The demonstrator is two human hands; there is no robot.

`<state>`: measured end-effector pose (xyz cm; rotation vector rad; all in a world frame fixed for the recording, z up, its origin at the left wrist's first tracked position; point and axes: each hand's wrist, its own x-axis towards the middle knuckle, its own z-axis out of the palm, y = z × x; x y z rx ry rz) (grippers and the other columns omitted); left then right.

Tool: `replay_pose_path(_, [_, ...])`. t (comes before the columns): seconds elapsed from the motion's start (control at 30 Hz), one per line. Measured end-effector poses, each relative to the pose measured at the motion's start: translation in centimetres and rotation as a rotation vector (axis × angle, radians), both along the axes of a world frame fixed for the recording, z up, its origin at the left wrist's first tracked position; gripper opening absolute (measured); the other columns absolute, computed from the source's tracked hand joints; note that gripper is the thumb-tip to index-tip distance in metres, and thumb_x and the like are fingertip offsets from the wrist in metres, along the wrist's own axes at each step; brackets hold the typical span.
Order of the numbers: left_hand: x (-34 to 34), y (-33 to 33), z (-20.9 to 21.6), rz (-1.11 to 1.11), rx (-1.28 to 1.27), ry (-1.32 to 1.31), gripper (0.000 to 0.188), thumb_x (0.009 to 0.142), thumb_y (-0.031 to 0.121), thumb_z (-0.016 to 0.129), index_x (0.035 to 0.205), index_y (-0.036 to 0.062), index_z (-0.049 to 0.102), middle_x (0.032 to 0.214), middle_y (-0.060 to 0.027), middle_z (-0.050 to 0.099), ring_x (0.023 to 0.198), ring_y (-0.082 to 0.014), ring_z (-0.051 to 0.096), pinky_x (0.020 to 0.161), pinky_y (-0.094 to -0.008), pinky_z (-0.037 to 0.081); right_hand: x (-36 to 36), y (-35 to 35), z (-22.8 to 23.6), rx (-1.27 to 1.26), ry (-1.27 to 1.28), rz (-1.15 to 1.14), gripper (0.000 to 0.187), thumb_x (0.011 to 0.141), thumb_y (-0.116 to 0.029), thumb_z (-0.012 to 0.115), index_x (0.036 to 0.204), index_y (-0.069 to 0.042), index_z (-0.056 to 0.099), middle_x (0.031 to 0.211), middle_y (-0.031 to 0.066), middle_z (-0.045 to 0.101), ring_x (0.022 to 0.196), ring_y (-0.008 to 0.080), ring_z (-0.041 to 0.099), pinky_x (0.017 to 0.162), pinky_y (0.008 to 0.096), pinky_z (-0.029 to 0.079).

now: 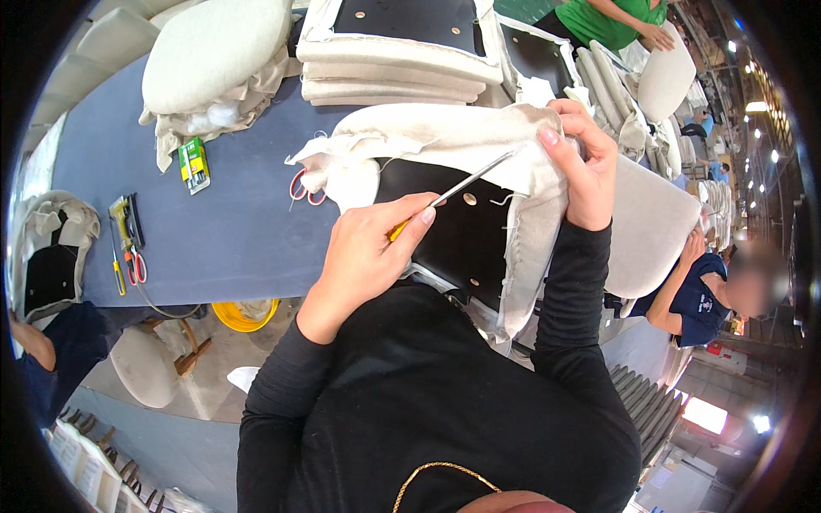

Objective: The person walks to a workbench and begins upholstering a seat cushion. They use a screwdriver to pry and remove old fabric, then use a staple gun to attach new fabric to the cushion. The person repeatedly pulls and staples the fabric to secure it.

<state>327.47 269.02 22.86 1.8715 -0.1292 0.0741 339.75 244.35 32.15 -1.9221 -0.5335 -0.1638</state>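
A chair seat with a black board underside faces up in front of me, its loose cream fabric cover bunched around the edges. My left hand is closed round the yellow handle of a screwdriver. The long metal shaft slants up to the right, its tip at the fabric near the far right corner. At that corner my right hand pinches the cover between thumb and fingers. Red-handled scissors lie just left of the seat, partly under the fabric.
Upholstered seats are stacked at the back of the blue table. A cream seat rests on bunched fabric at far left, near a green box. Tools lie leftward, including a staple gun. A yellow bucket stands below. Co-workers are around.
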Motion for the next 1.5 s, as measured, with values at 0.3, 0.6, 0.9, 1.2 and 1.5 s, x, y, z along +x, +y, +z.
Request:
replay_pose_path(0.3, [1.5,0.9,0.8,-0.07,0.04,-0.142,0.021,0.104,0.02,0.067,0.114,0.0028,0.075,0.087,-0.0125,0.072,0.072,-0.0223,0.067,0.067,-0.0325,0.051,0.4,-1.8,-0.3,-0.009,-0.121,0.213,0.015,0.083,-0.01,0.082,0.093,-0.001,0.079,0.118,0.0109,0.067,0.111,0.0217,0.063,0.102,0.034,0.044])
replay_pose_path(0.6, [1.6,1.1,1.9,-0.04,0.061,-0.088,0.015,0.102,0.014,0.069,0.105,0.0005,0.075,0.084,-0.0119,0.073,0.071,-0.0217,0.066,0.067,-0.0319,0.05,0.1,-1.5,-0.9,0.052,-0.019,0.115,0.014,0.093,-0.01,0.073,0.101,0.0,0.077,0.122,0.0125,0.073,0.112,0.0197,0.066,0.103,0.0333,0.047])
replay_pose_path(0.9, [0.3,0.5,1.7,0.02,0.065,-0.115,0.015,0.1,0.013,0.072,0.106,0.0008,0.078,0.086,-0.0115,0.076,0.069,-0.0202,0.066,0.065,-0.0305,0.05,0.0,-1.7,-0.9,0.009,-0.046,0.074,0.02,0.091,-0.015,0.077,0.104,0.0,0.074,0.119,0.013,0.073,0.114,0.0214,0.067,0.104,0.0352,0.048])
replay_pose_path(1.2, [-1.2,1.3,2.4,0.072,0.151,-0.199,0.009,0.093,0.009,0.075,0.101,0.0054,0.078,0.08,-0.0091,0.071,0.07,-0.027,0.067,0.063,-0.0335,0.05,-2.1,-3.4,-5.1,0.486,0.109,0.378,0.066,0.083,-0.051,0.089,0.122,-0.004,0.064,0.128,0.0235,0.067,0.134,0.044,0.06,0.116,0.0585,0.043])
replay_pose_path(1.5, [-2.1,2.4,5.7,0.029,0.237,-0.237,0.016,0.082,0.002,0.08,0.098,0.0057,0.081,0.08,-0.0084,0.071,0.067,-0.0244,0.066,0.06,-0.0334,0.05,-4.1,-1.9,-5.2,0.512,-0.074,0.524,0.071,0.067,-0.034,0.101,0.118,0.006,0.074,0.125,0.029,0.072,0.124,0.0456,0.068,0.111,0.0581,0.049])
